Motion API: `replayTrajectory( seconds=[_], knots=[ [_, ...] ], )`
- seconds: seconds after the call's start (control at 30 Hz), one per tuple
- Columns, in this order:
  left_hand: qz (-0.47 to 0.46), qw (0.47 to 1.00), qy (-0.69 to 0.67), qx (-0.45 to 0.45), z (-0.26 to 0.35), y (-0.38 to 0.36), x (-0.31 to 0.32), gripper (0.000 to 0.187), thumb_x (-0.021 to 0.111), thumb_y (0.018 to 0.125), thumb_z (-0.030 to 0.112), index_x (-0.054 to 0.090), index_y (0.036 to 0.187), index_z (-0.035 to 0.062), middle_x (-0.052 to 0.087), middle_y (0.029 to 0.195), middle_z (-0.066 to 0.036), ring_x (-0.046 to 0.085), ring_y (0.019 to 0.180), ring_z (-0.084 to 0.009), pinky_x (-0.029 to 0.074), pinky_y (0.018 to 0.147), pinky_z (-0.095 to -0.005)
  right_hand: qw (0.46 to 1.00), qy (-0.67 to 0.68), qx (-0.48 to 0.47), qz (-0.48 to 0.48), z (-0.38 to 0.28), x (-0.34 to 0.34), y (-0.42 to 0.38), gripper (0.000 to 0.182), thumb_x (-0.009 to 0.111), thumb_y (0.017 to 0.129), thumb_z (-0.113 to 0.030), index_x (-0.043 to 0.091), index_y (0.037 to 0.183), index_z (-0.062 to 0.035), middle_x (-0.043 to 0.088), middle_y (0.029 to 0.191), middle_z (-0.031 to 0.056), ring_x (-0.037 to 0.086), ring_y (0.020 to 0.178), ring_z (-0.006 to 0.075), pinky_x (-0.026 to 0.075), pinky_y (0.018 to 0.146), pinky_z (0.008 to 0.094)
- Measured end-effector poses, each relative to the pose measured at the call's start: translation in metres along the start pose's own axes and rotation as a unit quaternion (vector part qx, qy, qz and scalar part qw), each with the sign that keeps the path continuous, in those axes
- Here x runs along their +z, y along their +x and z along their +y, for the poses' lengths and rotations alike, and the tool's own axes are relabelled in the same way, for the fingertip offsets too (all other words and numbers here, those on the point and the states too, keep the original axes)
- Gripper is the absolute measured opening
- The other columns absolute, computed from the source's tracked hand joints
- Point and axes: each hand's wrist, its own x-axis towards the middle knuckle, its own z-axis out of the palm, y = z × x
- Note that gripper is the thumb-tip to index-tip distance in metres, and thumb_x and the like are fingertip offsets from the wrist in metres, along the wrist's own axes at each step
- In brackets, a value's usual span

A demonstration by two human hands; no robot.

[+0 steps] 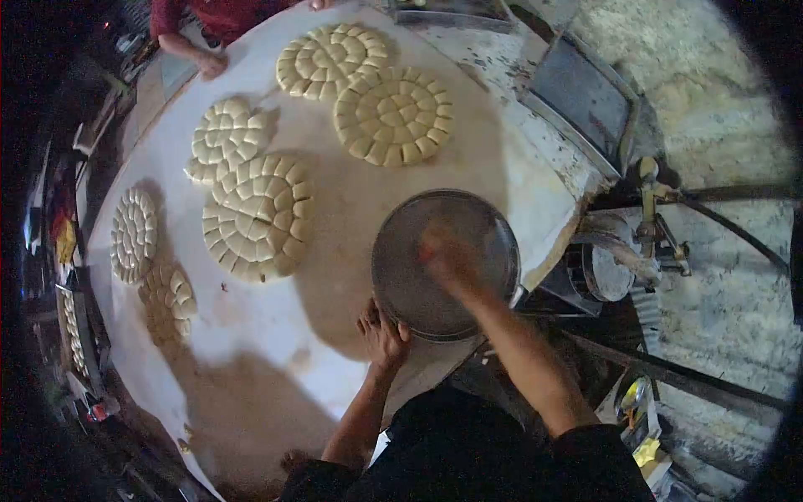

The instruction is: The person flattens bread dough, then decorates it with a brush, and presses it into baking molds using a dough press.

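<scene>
A dark round baking pan (393, 293) rests on the table near its right edge, in front of my body. My right hand (443, 255) reaches into the pan over its flat bottom, smeared by motion. Its fingers and anything in them cannot be made out. My left hand (385, 336) is at the pan's near left rim, fingers apart and beside the wall. Several rounds of pale dough cut into segments lie further off, the closest being a large dough round (259, 219) to the left of the pan.
The white table (335, 322) bears more cut dough rounds, including one dough round (393, 117) beyond the pan. A person's hand (212, 65) is at the far left edge. A rectangular metal tray (581, 96) stands at the back right, and a gas valve with hose (648, 192) at right.
</scene>
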Motion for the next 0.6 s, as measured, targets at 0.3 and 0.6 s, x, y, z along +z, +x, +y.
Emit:
replayTrajectory(
  seconds=[0.3, 0.6],
  knots=[
    [0.077, 0.997, 0.031, 0.004, -0.019, -0.002, 0.036, 0.07, 0.049, 0.093, 0.034, 0.028, 0.152, 0.0022, 0.037, 0.147, -0.025, 0.037, 0.132, -0.0431, 0.023, 0.109, -0.059, 0.997, -0.027, 0.069, -0.036, 0.071, -0.03, -0.092, 0.026, 0.059, 0.086, -0.002, 0.064, 0.111, -0.0024, 0.067, 0.116, 0.0175, 0.067, 0.106, 0.0323, 0.052, 0.091, 0.0418],
    [0.083, 0.99, -0.053, 0.099, -0.049, 0.023, 0.047, 0.044, 0.04, 0.101, 0.03, 0.051, 0.132, 0.0014, 0.049, 0.133, -0.028, 0.047, 0.117, -0.0448, 0.037, 0.098, -0.0551, 0.899, 0.406, 0.054, 0.158, 0.08, -0.078, -0.217, 0.009, 0.065, 0.09, -0.007, 0.069, 0.096, -0.0013, 0.07, 0.096, 0.0105, 0.068, 0.087, 0.0221, 0.056, 0.075, 0.0358]
  ],
)
